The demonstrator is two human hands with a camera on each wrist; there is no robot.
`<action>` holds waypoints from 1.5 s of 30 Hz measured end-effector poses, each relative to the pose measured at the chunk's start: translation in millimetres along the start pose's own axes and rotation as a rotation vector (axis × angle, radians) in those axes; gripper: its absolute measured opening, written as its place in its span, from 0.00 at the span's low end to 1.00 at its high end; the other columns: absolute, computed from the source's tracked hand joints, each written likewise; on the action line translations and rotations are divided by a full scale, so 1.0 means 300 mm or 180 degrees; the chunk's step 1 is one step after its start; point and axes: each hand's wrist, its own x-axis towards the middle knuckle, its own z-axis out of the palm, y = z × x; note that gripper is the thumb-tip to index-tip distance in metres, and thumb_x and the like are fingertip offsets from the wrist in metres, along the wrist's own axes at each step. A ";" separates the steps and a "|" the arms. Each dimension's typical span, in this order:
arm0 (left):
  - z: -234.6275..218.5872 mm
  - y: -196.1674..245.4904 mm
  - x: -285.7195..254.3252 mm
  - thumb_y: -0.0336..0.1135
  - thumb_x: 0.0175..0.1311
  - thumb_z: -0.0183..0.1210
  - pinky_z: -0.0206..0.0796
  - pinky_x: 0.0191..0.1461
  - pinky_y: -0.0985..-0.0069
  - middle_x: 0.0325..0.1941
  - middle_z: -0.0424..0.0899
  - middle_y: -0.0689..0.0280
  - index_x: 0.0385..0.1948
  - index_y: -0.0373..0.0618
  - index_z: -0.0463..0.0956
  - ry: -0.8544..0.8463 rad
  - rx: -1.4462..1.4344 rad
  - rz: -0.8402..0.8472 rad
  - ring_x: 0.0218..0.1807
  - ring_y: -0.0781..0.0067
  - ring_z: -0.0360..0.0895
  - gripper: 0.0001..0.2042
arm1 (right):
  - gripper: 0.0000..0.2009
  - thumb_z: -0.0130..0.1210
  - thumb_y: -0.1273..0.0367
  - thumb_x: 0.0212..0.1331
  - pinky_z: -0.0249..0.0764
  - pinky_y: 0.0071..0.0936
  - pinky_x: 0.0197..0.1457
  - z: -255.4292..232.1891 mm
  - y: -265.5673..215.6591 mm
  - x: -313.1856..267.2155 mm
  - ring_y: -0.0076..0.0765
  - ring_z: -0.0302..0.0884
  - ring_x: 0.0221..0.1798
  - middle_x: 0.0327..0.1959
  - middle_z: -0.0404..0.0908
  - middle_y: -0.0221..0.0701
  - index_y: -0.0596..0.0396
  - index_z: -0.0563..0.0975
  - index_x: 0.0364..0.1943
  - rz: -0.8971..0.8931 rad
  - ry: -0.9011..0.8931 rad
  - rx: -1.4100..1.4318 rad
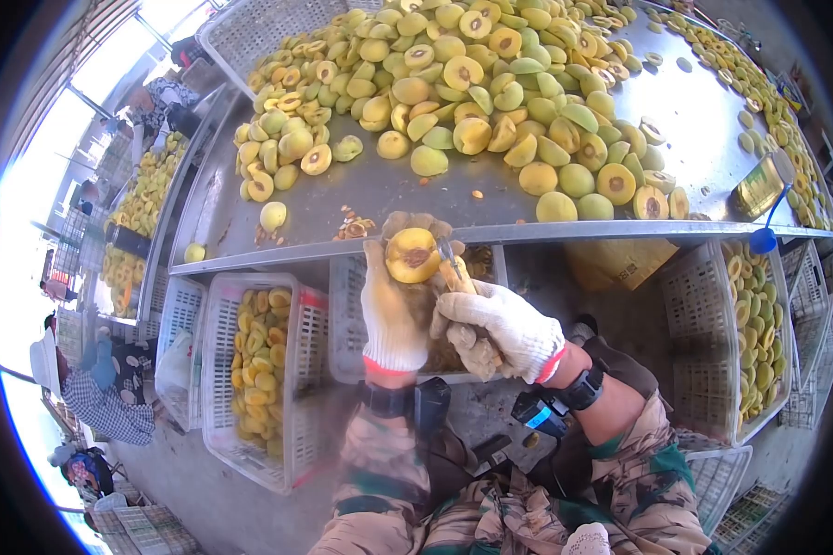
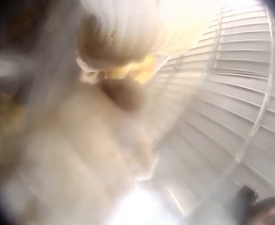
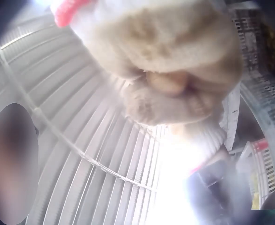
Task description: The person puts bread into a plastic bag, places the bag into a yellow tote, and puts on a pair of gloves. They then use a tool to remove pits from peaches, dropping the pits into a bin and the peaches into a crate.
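Note:
In the head view, the gloved left hand holds a yellow fruit half, its cut face with a brown centre turned up, just past the metal table's front edge. Close on its right, the gloved right hand grips a small tool with a metal tip near the fruit; a yellow piece shows by the tip. The left wrist view is blurred: pale glove and some yellow between the gloves. In the right wrist view, the right glove curls round a tan handle end.
Fruit halves are heaped on the metal table. A jar stands at its right. Crates of fruit sit below, one at left and one at right. Other people are at the far left.

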 end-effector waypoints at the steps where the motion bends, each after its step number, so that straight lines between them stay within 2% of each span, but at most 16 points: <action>1: 0.005 0.001 -0.001 0.61 0.72 0.35 0.71 0.50 0.57 0.52 0.75 0.53 0.55 0.41 0.67 0.0038 0.0003 -0.0008 0.51 0.51 0.74 0.30 | 0.12 0.54 0.62 0.61 0.62 0.17 0.16 0.001 -0.001 -0.001 0.19 0.66 0.14 0.18 0.72 0.24 0.57 0.76 0.33 0.0024 -0.0010 -0.0009; 4: -0.015 0.000 -0.002 0.60 0.72 0.35 0.68 0.54 0.60 0.51 0.77 0.59 0.55 0.48 0.67 -0.0073 -0.0058 -0.0115 0.50 0.57 0.74 0.27 | 0.11 0.54 0.62 0.61 0.61 0.17 0.15 0.027 0.003 -0.008 0.19 0.65 0.13 0.19 0.72 0.23 0.57 0.76 0.32 0.0016 0.0101 -0.0038; 7: -0.020 -0.007 0.007 0.62 0.70 0.37 0.69 0.52 0.61 0.50 0.78 0.60 0.55 0.47 0.67 0.0255 -0.0143 -0.0096 0.50 0.58 0.75 0.28 | 0.11 0.54 0.63 0.60 0.61 0.17 0.15 0.001 0.020 0.005 0.19 0.65 0.13 0.19 0.72 0.23 0.56 0.75 0.31 0.0209 -0.0322 0.0614; 10: -0.014 -0.024 0.018 0.64 0.69 0.37 0.70 0.50 0.58 0.49 0.78 0.56 0.53 0.43 0.70 0.0486 -0.0153 0.0118 0.47 0.55 0.75 0.31 | 0.10 0.53 0.63 0.60 0.61 0.17 0.15 0.007 0.020 0.005 0.19 0.64 0.13 0.19 0.72 0.24 0.56 0.75 0.31 0.0177 -0.0385 0.0750; 13: -0.013 -0.033 0.021 0.61 0.71 0.37 0.71 0.50 0.60 0.49 0.78 0.56 0.54 0.43 0.67 0.0252 0.0060 0.0518 0.48 0.57 0.76 0.29 | 0.10 0.53 0.63 0.59 0.61 0.16 0.15 0.043 0.038 0.020 0.19 0.65 0.13 0.20 0.72 0.25 0.56 0.74 0.32 -0.0291 0.0194 -0.0267; 16: -0.008 -0.036 0.015 0.60 0.71 0.36 0.72 0.50 0.59 0.49 0.78 0.54 0.55 0.41 0.67 0.0324 0.0141 0.0653 0.48 0.56 0.77 0.29 | 0.10 0.53 0.63 0.59 0.61 0.16 0.16 0.052 0.055 0.033 0.18 0.65 0.14 0.20 0.72 0.25 0.56 0.74 0.32 -0.0428 0.0431 -0.0679; 20: -0.006 -0.026 0.012 0.60 0.71 0.36 0.72 0.50 0.59 0.49 0.78 0.54 0.56 0.40 0.66 0.0341 0.0260 0.0673 0.48 0.56 0.77 0.30 | 0.12 0.51 0.62 0.60 0.65 0.18 0.17 0.022 0.026 0.023 0.19 0.67 0.15 0.21 0.73 0.26 0.57 0.72 0.38 -0.0124 -0.0156 -0.0466; 23: 0.000 -0.017 0.002 0.60 0.72 0.36 0.72 0.49 0.59 0.49 0.78 0.53 0.56 0.40 0.66 0.0318 0.0312 0.0790 0.48 0.57 0.77 0.30 | 0.12 0.54 0.60 0.62 0.61 0.17 0.15 0.043 0.034 0.028 0.19 0.64 0.13 0.19 0.72 0.26 0.56 0.72 0.33 -0.0350 0.0060 -0.0721; 26: -0.010 -0.035 -0.001 0.59 0.72 0.36 0.73 0.49 0.60 0.49 0.78 0.54 0.56 0.39 0.66 0.0318 0.0458 0.0995 0.47 0.57 0.77 0.29 | 0.13 0.54 0.60 0.62 0.61 0.18 0.14 0.087 0.043 0.021 0.19 0.63 0.12 0.19 0.72 0.26 0.57 0.72 0.33 -0.0424 0.0737 -0.1220; 27: -0.007 -0.036 -0.006 0.59 0.72 0.36 0.73 0.48 0.60 0.49 0.78 0.54 0.56 0.39 0.66 0.0360 0.0533 0.1039 0.46 0.57 0.77 0.29 | 0.13 0.53 0.61 0.62 0.62 0.18 0.14 0.079 0.034 0.018 0.19 0.64 0.12 0.18 0.72 0.26 0.57 0.72 0.33 -0.0434 0.0550 -0.1198; 30: 0.013 -0.020 -0.017 0.58 0.73 0.35 0.73 0.48 0.61 0.49 0.77 0.53 0.56 0.38 0.66 0.0421 0.0519 0.1025 0.46 0.58 0.77 0.29 | 0.11 0.49 0.64 0.60 0.67 0.19 0.18 0.024 0.024 0.016 0.20 0.69 0.16 0.20 0.72 0.27 0.59 0.73 0.33 -0.0008 -0.0579 0.0068; 35: -0.002 -0.039 -0.010 0.59 0.73 0.35 0.74 0.47 0.62 0.49 0.77 0.53 0.56 0.38 0.65 0.0376 0.0422 0.1122 0.46 0.58 0.77 0.30 | 0.11 0.52 0.63 0.60 0.62 0.17 0.14 0.083 0.020 0.009 0.18 0.64 0.13 0.18 0.71 0.25 0.57 0.73 0.30 -0.0391 0.0453 -0.1326; 38: -0.004 -0.045 -0.012 0.60 0.72 0.35 0.74 0.47 0.62 0.49 0.77 0.53 0.56 0.38 0.65 0.0307 0.0653 0.1269 0.46 0.58 0.77 0.30 | 0.11 0.52 0.63 0.60 0.62 0.16 0.15 0.047 0.016 0.008 0.18 0.65 0.14 0.19 0.72 0.25 0.57 0.73 0.30 -0.0058 -0.0260 -0.0464; 39: 0.003 -0.044 -0.016 0.60 0.72 0.35 0.74 0.47 0.62 0.49 0.77 0.53 0.56 0.38 0.65 0.0322 0.0689 0.1296 0.46 0.58 0.77 0.30 | 0.11 0.52 0.62 0.60 0.62 0.16 0.15 0.038 0.042 0.041 0.18 0.65 0.14 0.20 0.72 0.25 0.56 0.73 0.30 -0.0210 -0.0491 -0.0180; 42: -0.004 -0.043 -0.012 0.60 0.72 0.35 0.74 0.47 0.62 0.49 0.77 0.53 0.56 0.38 0.65 0.0212 0.0651 0.1351 0.46 0.58 0.77 0.31 | 0.11 0.53 0.62 0.60 0.63 0.16 0.16 0.032 0.061 0.043 0.17 0.66 0.14 0.20 0.73 0.24 0.57 0.74 0.31 -0.0353 -0.0457 -0.0127; 45: -0.028 -0.055 -0.005 0.60 0.72 0.34 0.74 0.46 0.62 0.49 0.77 0.53 0.56 0.39 0.65 0.0201 0.0605 0.1264 0.46 0.58 0.77 0.30 | 0.13 0.53 0.61 0.60 0.64 0.16 0.17 0.066 0.012 -0.002 0.17 0.68 0.15 0.21 0.73 0.24 0.57 0.75 0.31 -0.0527 -0.0092 -0.1056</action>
